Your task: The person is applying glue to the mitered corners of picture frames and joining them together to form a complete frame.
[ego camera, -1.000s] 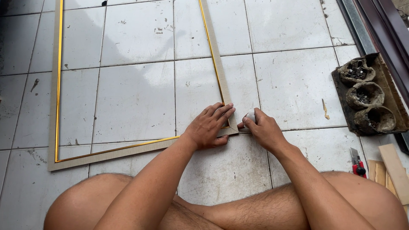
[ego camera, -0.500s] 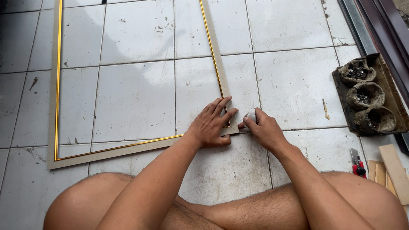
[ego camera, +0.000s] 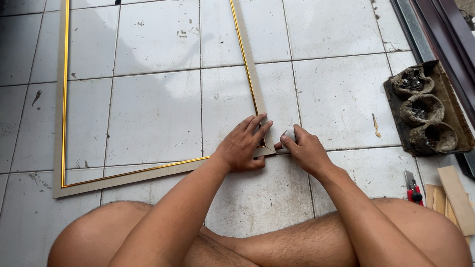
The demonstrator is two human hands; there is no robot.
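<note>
You are looking down at a floor (ego camera: pixel 336 94) of pale grey tiles, smudged and speckled with dirt. At your right, a dark tray (ego camera: pixel 448 106) is lying against a dark door frame (ego camera: pixel 435 29), and three crusted, bowl-shaped lumps (ego camera: pixel 419 110) are sitting in it in a row. A small tan sliver (ego camera: pixel 376 125) is lying on the tile just left of the tray. Lower right, a red utility knife (ego camera: pixel 413 188) is resting beside some light wooden offcuts (ego camera: pixel 455 198).

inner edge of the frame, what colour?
Gold: a thin shiny strip along the inner edge of the pale beige frame. Head view shows it best.
</note>
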